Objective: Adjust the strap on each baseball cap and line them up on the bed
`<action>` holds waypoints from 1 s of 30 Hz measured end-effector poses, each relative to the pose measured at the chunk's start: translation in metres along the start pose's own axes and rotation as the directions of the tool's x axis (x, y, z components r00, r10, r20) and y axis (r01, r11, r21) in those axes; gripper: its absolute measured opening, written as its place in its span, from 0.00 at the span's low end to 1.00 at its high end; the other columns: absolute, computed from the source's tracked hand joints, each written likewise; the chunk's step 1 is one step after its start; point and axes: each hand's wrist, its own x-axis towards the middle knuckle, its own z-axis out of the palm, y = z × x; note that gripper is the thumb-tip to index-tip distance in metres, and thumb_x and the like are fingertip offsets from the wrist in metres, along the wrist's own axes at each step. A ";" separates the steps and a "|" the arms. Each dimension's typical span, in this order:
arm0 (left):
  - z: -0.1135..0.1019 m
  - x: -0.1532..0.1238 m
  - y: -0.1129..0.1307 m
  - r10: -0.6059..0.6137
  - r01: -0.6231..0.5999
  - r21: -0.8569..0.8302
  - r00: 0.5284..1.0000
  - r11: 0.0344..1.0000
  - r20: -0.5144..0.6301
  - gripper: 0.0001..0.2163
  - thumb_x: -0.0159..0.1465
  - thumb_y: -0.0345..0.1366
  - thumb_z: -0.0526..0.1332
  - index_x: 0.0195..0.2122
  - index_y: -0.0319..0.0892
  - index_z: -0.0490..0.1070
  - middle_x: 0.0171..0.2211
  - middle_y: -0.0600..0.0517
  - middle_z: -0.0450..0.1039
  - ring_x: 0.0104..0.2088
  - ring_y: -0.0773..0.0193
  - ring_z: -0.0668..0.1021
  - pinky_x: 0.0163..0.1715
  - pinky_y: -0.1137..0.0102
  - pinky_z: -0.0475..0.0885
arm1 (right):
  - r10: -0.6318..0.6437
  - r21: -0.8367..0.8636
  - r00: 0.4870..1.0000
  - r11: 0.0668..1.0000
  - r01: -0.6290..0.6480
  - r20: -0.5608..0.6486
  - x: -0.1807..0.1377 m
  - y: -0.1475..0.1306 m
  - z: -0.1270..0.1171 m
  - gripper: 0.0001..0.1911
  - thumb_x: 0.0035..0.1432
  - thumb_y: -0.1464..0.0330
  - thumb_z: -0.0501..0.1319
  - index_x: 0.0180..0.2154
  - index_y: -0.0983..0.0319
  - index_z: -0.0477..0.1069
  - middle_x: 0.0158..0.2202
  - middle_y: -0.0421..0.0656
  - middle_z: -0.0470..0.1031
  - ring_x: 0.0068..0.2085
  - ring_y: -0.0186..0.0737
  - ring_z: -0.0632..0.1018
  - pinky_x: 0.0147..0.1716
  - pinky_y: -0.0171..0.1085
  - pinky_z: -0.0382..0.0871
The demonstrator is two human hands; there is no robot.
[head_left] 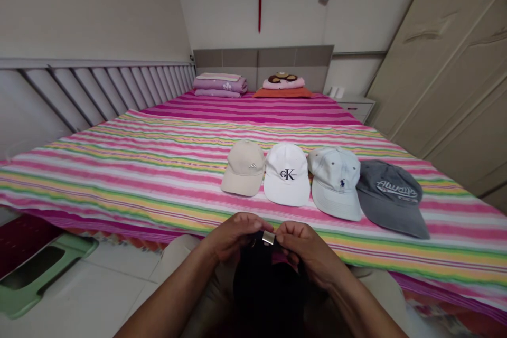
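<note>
The left hand [237, 233] and right hand [307, 248] pinch a black cloth cap [269, 290] at either side of its silver rectangular metal buckle [268, 237], the cap hanging below them; beyond them lie a dark-grey cloth cap [390, 200], pale-blue cloth cap [335, 179], white cloth cap [285, 161] and beige cloth cap [243, 166] on a striped multicoloured bedsheet [130, 169]

The bed [245, 108] has a stripy pink, white, yellow and green sheet [142, 163]. Near, in a row from left to right, lie a beige cap [241, 169], a white cap [287, 185], a pale blue cap [335, 171] and a dark gray cap [390, 206]. At the far end, folded purple bedding [216, 86] sits left and an orange cushion [277, 93] right.
</note>
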 end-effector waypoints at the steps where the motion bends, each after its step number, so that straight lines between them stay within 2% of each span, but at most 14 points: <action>1: 0.000 0.000 0.003 -0.056 0.056 0.031 0.998 0.998 0.003 0.13 0.48 0.39 0.66 0.33 0.35 0.75 0.23 0.50 0.73 0.21 0.71 0.71 0.24 0.75 0.62 | 0.000 -0.015 1.000 1.000 0.000 -0.006 0.000 0.000 0.000 0.12 0.43 0.64 0.63 0.21 0.64 0.63 0.12 0.31 0.58 0.14 0.23 0.55 0.13 0.28 0.43; 4: -0.001 0.001 0.010 -0.155 0.155 0.083 0.988 0.984 -0.004 0.13 0.45 0.33 0.68 0.32 0.35 0.76 0.22 0.51 0.74 0.21 0.72 0.71 0.24 0.76 0.63 | 0.001 -0.052 1.000 0.999 -0.002 -0.021 -0.001 -0.002 0.002 0.12 0.42 0.64 0.63 0.20 0.64 0.63 0.12 0.31 0.58 0.14 0.23 0.55 0.13 0.28 0.43; 8: -0.002 0.002 0.014 -0.200 0.194 0.119 0.979 0.974 0.040 0.12 0.43 0.33 0.68 0.31 0.35 0.76 0.24 0.51 0.74 0.23 0.72 0.71 0.27 0.76 0.64 | 0.010 -0.084 1.000 0.996 -0.012 -0.026 -0.002 -0.006 0.005 0.12 0.41 0.64 0.62 0.19 0.63 0.62 0.13 0.31 0.57 0.14 0.23 0.55 0.13 0.28 0.45; 14: 0.000 0.003 0.013 -0.239 0.228 0.158 0.970 0.961 0.053 0.08 0.44 0.33 0.68 0.24 0.36 0.73 0.17 0.57 0.68 0.17 0.76 0.66 0.18 0.78 0.59 | 0.018 -0.093 1.000 0.995 -0.019 -0.017 -0.003 -0.009 0.007 0.11 0.41 0.64 0.62 0.19 0.63 0.62 0.13 0.31 0.58 0.14 0.23 0.56 0.13 0.28 0.45; 19: -0.001 0.004 0.005 -0.158 0.153 0.064 0.985 0.986 0.076 0.08 0.45 0.33 0.67 0.24 0.36 0.70 0.15 0.58 0.64 0.14 0.76 0.63 0.15 0.78 0.56 | 0.003 -0.040 1.000 0.999 -0.002 0.014 -0.001 -0.007 0.002 0.12 0.44 0.64 0.63 0.21 0.64 0.63 0.13 0.32 0.60 0.14 0.23 0.56 0.13 0.27 0.45; 23: -0.003 0.005 0.011 -0.048 0.054 -0.053 0.993 0.997 0.110 0.08 0.45 0.33 0.66 0.23 0.34 0.70 0.17 0.54 0.66 0.18 0.74 0.67 0.19 0.77 0.59 | 0.013 -0.007 0.983 1.000 -0.012 0.182 0.000 -0.010 -0.012 0.16 0.51 0.58 0.60 0.27 0.66 0.69 0.20 0.39 0.69 0.20 0.28 0.66 0.18 0.28 0.55; 25: -0.004 0.006 0.018 0.036 -0.025 -0.120 0.995 0.992 0.090 0.08 0.46 0.33 0.66 0.22 0.35 0.69 0.18 0.53 0.66 0.19 0.72 0.68 0.21 0.76 0.61 | 0.030 0.012 0.970 0.999 -0.033 0.241 0.001 -0.010 -0.022 0.17 0.52 0.58 0.60 0.27 0.67 0.70 0.21 0.39 0.69 0.21 0.28 0.67 0.21 0.29 0.57; 27: -0.007 0.006 0.025 0.093 -0.081 -0.158 0.993 0.984 0.073 0.07 0.47 0.33 0.65 0.20 0.36 0.68 0.16 0.54 0.65 0.18 0.71 0.67 0.21 0.75 0.61 | 0.041 0.075 0.966 0.995 -0.062 0.256 0.001 -0.009 -0.031 0.15 0.48 0.60 0.64 0.24 0.67 0.69 0.19 0.37 0.67 0.20 0.26 0.65 0.21 0.28 0.55; 30: -0.010 0.007 0.032 0.100 -0.080 -0.183 0.990 0.980 0.098 0.07 0.49 0.32 0.64 0.19 0.36 0.67 0.14 0.55 0.62 0.16 0.73 0.65 0.18 0.76 0.59 | -0.004 0.241 0.978 0.969 -0.047 0.208 0.001 -0.006 -0.038 0.14 0.40 0.64 0.69 0.21 0.66 0.68 0.18 0.36 0.67 0.20 0.26 0.65 0.21 0.27 0.56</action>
